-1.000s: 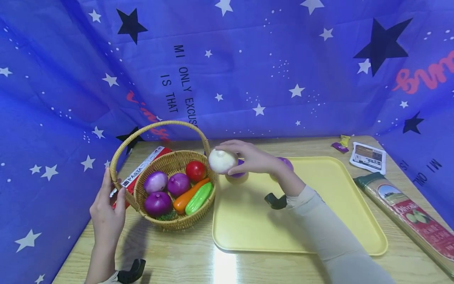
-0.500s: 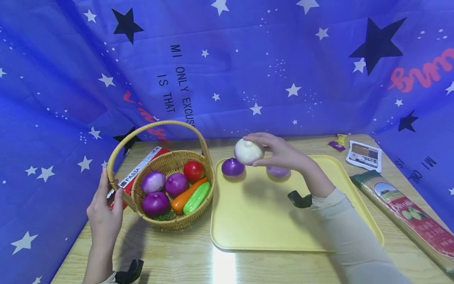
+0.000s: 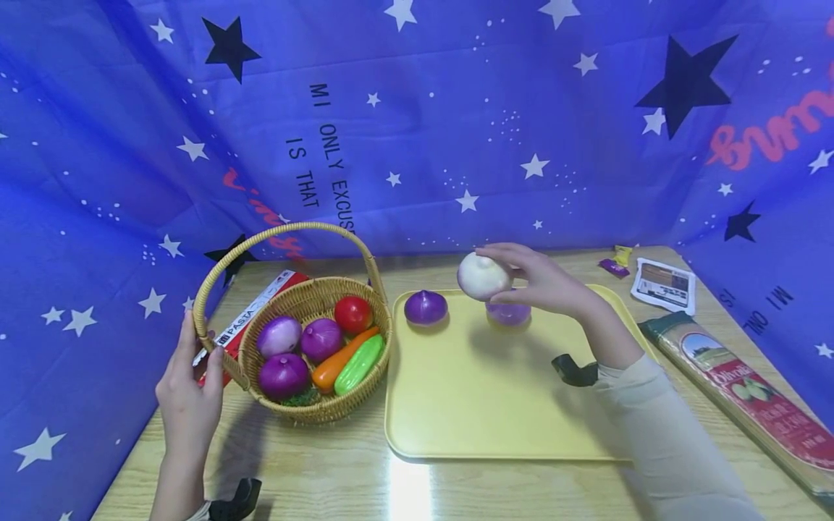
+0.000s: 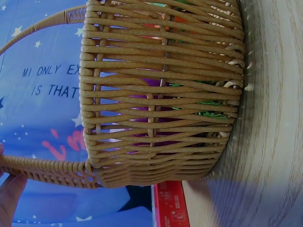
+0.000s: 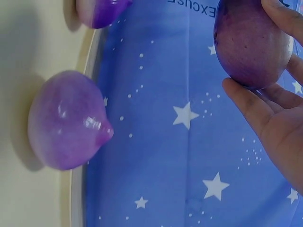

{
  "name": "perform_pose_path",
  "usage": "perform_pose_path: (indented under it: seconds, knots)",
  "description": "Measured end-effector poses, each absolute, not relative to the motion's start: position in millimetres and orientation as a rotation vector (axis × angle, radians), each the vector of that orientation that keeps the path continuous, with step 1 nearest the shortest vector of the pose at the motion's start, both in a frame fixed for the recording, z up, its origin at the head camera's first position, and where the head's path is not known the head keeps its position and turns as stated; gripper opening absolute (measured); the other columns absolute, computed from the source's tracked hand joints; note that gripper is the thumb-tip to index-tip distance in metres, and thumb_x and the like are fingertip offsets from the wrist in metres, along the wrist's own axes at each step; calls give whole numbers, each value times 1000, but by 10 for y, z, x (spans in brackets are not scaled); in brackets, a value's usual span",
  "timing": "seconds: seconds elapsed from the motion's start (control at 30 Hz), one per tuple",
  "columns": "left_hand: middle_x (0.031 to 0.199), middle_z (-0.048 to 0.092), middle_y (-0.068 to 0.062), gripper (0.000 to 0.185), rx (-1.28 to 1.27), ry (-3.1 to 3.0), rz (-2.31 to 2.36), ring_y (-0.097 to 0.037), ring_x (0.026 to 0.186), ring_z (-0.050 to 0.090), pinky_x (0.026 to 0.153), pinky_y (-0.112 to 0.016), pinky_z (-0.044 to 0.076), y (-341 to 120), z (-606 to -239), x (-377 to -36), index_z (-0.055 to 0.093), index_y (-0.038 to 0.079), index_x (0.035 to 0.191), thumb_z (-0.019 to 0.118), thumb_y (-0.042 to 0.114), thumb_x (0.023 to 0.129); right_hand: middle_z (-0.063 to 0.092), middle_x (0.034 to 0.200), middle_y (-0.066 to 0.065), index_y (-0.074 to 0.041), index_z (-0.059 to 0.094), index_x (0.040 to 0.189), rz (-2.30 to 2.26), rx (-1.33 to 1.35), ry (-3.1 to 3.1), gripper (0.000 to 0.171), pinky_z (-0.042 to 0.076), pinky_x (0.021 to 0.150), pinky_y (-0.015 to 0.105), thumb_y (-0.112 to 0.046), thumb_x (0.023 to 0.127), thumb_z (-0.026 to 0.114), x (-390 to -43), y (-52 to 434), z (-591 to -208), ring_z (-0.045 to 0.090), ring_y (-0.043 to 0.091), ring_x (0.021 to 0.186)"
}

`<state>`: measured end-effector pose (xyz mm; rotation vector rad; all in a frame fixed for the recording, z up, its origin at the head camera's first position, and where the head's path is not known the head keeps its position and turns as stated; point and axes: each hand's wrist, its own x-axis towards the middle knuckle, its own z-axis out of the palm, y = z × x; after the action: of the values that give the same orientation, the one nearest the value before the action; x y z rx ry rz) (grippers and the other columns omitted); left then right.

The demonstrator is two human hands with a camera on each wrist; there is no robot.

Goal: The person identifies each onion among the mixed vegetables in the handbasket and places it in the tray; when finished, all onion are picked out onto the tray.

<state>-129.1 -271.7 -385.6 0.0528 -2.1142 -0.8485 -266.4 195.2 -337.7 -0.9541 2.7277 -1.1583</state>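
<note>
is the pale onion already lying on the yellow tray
No, the right hand holds the pale onion in the air above the yellow tray, where two purple onions lie.

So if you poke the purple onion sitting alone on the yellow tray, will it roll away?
Probably a little. The purple onion is round and the tray looks smooth, so it may wobble or roll. The raised rim would likely stop it. Its glossy, toy-like look suggests that it is light and a bit slippery.

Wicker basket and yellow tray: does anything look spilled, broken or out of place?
Nothing stands out. The wicker basket sits upright on the wooden table, its toy vegetables inside. Two purple toy onions rest on the yellow plastic tray; the right hand holds a pale onion above it.
</note>
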Motion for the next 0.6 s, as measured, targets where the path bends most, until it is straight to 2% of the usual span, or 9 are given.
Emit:
perform_pose_path:
  seconds: [0.27,0.5,0.6]
  knots:
    - [109,64,-26,72,39,-2111,-828,29,103,38,82,7,38,-2721,-3857,-1285,39,25,144,59,-10,85,37,147,19,-11,42,142,-1118,-907,2819,75,44,103,59,-22,77,78,-2633,2110,-3399,36,40,132]
    - [112,64,-26,73,47,-2119,-834,29,103,38,82,7,38,-2710,-3848,-1279,38,26,145,59,-9,85,39,146,19,-10,44,140,-1125,-887,2885,70,35,104,66,-20,78,76,-2637,2284,-3377,32,41,135]
    - [113,64,-26,73,56,-2125,-834,29,103,37,83,8,38,-2706,-3843,-1275,37,27,145,59,-9,85,40,145,19,-10,45,140,-1133,-880,2908,69,35,103,67,-20,79,76,-2629,2346,-3366,33,42,133]
